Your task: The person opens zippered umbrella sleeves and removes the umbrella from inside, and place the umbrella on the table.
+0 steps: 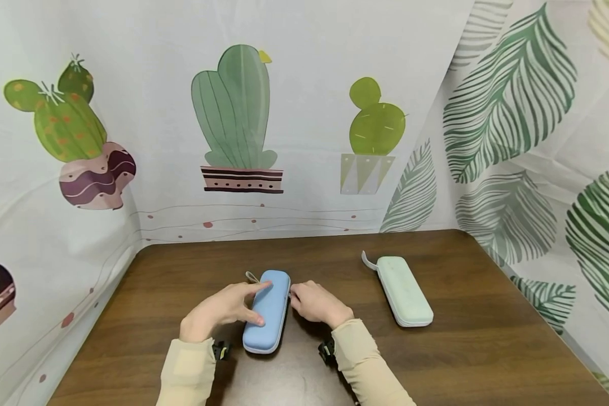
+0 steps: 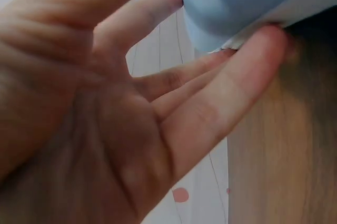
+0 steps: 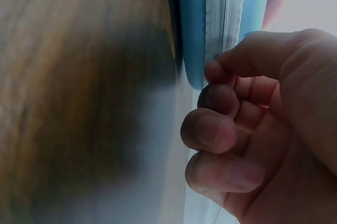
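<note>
A light blue hard-shell zip case (image 1: 267, 316) lies on the table, its lid down and a grey loop strap (image 1: 252, 277) at its far left corner. My left hand (image 1: 223, 309) lies over its left side, thumb and forefinger spread on the lid; the left wrist view shows the fingers (image 2: 210, 108) nearly straight, touching the case edge. My right hand (image 1: 317, 303) is at the case's right side. Its thumb and forefinger pinch the zipper pull on the white zipper band (image 3: 224, 16), the other fingers curled below. The fingertips hide the pull itself.
A pale green zip case (image 1: 405, 290) with a grey strap (image 1: 369, 261) lies on the brown wooden table (image 1: 462, 349) to the right. Behind the table hangs a white cloth (image 1: 304, 113) printed with cacti and leaves.
</note>
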Available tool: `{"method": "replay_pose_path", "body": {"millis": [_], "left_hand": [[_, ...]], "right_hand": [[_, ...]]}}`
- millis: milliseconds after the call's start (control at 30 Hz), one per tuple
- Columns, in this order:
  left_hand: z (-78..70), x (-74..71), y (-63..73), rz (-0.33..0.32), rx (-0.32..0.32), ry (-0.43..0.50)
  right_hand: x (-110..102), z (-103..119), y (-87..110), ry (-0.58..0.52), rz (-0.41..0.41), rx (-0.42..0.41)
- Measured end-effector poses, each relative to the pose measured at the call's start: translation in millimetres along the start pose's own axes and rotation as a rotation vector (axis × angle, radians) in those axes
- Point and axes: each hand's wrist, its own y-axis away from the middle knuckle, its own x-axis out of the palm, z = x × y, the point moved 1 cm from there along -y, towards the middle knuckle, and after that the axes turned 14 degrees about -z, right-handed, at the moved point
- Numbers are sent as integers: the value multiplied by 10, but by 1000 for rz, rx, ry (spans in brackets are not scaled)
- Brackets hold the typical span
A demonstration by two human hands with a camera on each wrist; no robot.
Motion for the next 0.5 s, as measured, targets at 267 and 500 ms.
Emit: {"method": "replay_pose_path", "body": {"millis": [267, 500], "left_hand": [[-137, 61, 9, -14, -60, -22], [-178, 106, -32, -57, -129, -10]], "right_hand": [[-4, -20, 4, 0, 23, 0], [-28, -12, -14, -3, 54, -7]]}}
